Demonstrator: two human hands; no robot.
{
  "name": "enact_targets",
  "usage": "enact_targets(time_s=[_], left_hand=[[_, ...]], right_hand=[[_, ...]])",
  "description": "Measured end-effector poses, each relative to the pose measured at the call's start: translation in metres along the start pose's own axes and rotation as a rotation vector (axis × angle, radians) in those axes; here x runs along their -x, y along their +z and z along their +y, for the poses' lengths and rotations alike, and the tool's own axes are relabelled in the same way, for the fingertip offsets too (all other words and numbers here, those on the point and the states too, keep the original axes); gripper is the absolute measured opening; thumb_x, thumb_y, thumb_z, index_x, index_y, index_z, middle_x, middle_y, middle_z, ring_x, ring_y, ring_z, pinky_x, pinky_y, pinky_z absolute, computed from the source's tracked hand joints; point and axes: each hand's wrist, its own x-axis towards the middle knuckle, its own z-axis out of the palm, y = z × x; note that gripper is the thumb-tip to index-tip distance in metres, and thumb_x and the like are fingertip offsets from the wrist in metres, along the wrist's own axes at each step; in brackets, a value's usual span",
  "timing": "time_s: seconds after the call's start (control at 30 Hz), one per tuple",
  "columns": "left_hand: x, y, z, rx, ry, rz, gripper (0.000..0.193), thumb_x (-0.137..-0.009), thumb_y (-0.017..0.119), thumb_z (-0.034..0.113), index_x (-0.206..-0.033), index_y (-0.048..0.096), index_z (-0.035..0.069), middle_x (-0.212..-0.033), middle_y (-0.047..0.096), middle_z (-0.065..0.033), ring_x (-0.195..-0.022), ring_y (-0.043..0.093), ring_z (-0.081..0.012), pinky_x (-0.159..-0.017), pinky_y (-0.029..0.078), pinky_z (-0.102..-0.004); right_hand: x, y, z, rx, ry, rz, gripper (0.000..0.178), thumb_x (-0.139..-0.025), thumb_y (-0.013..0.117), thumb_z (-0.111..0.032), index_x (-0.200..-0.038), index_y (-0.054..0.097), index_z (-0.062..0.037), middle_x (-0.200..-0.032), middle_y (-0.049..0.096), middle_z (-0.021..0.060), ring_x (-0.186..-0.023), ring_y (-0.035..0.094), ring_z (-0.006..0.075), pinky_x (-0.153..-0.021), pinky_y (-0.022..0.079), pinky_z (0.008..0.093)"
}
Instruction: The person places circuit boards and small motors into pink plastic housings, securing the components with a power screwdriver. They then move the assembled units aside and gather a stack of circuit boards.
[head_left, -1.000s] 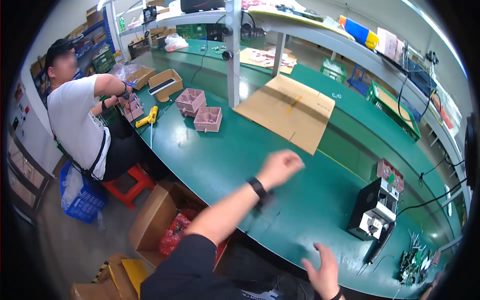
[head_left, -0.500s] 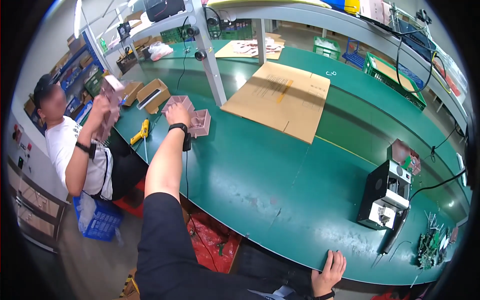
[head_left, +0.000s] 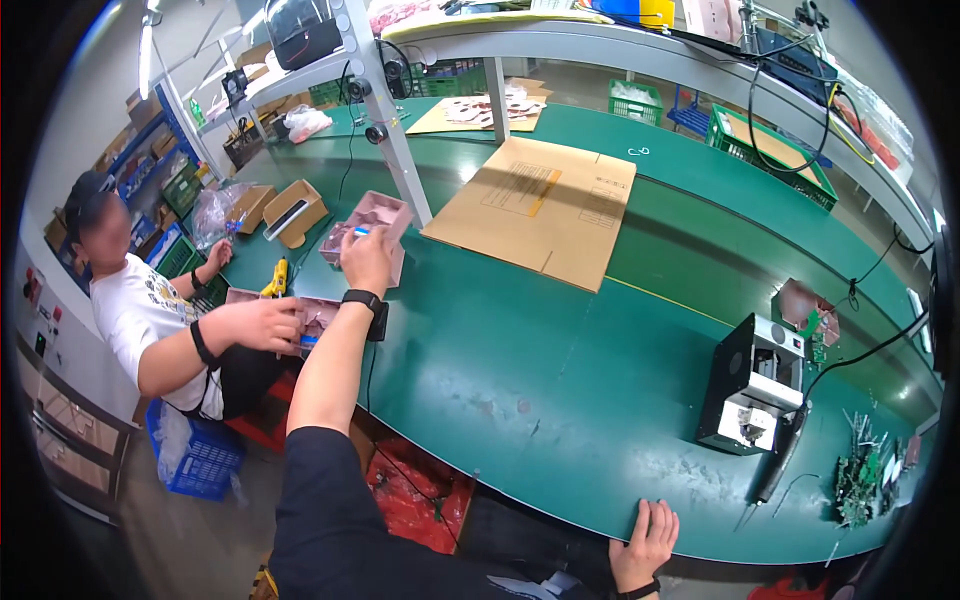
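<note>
My left hand (head_left: 367, 262) reaches to the far left of the bench, its fingers closed on a pink plastic housing (head_left: 388, 212) with open compartments. Its palm hides part of the housing, and a small blue spot shows by the fingers. At the bench's front edge my right hand (head_left: 645, 545) lies with its fingers stretched out, holding nothing. Beside my left forearm another pink housing (head_left: 318, 315) is under a co-worker's hand (head_left: 268, 325). A yellow glue gun (head_left: 276, 278) lies just behind that.
A flat cardboard sheet (head_left: 530, 215) covers the bench's middle. To the right stand a black-and-silver machine (head_left: 755, 385), a black-handled tool (head_left: 785, 455) and a heap of green boards and leads (head_left: 860, 475). A metal post (head_left: 385, 120) rises near my left hand. Small open cartons (head_left: 295, 213) stand far left.
The pink housings under my left hand have shifted and turned. The co-worker has lowered the raised pink housing to the bench beside my left forearm. My right hand stays at the edge.
</note>
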Motion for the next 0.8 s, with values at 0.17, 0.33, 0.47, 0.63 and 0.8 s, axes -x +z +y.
enact_targets(time_s=[0.17,0.33,0.47,0.63,0.8], left_hand=[[0.06,-0.056,0.099,0.295,0.266,0.023,0.014,-0.089,0.071,0.017,-0.102,0.075,0.013,-0.084,0.075,-0.0097,-0.084,0.072,-0.0265,-0.097,0.051,-0.0427],[0.141,-0.122,0.187,0.434,0.334,-0.091,0.016,-0.083,0.076,0.014,-0.099,0.075,0.013,-0.084,0.074,-0.0063,-0.083,0.072,-0.0252,-0.092,0.053,-0.0412],[0.192,-0.146,0.25,0.535,0.332,-0.166,0.018,-0.082,0.077,0.014,-0.099,0.075,0.013,-0.084,0.074,-0.0059,-0.084,0.071,-0.0252,-0.091,0.052,-0.0413],[0.21,-0.173,0.286,0.567,0.351,-0.279,0.018,-0.084,0.077,0.017,-0.1,0.075,0.01,-0.09,0.075,-0.0068,-0.089,0.072,-0.0264,-0.091,0.053,-0.0399],[0.198,-0.194,0.282,0.824,0.393,-0.149,0.02,-0.087,0.077,0.02,-0.104,0.075,0.009,-0.101,0.075,-0.0097,-0.095,0.072,-0.0282,-0.092,0.053,-0.0396]], right_hand=[[0.004,-0.002,0.003,-0.036,0.0,0.005,0.057,-0.076,0.073,-0.015,-0.13,0.062,0.0004,-0.127,0.061,0.0172,-0.126,0.058,0.0384,-0.112,0.042,0.0562],[0.005,0.0,0.004,-0.095,-0.05,-0.003,0.062,-0.073,0.076,-0.014,-0.132,0.061,-0.0006,-0.129,0.06,0.0167,-0.13,0.055,0.038,-0.114,0.04,0.0556],[0.01,0.0,0.013,-0.152,-0.099,-0.002,0.069,-0.071,0.08,-0.015,-0.135,0.059,-0.0014,-0.133,0.058,0.017,-0.133,0.053,0.0379,-0.115,0.039,0.0554],[0.013,0.004,0.007,-0.182,-0.102,0.002,0.074,-0.07,0.084,-0.016,-0.137,0.057,-0.0019,-0.136,0.057,0.0174,-0.135,0.052,0.0383,-0.117,0.037,0.0554],[0.019,-0.009,0.008,-0.233,-0.085,-0.037,0.075,-0.071,0.086,-0.019,-0.137,0.057,-0.0018,-0.137,0.057,0.018,-0.136,0.051,0.0388,-0.118,0.036,0.0561]])
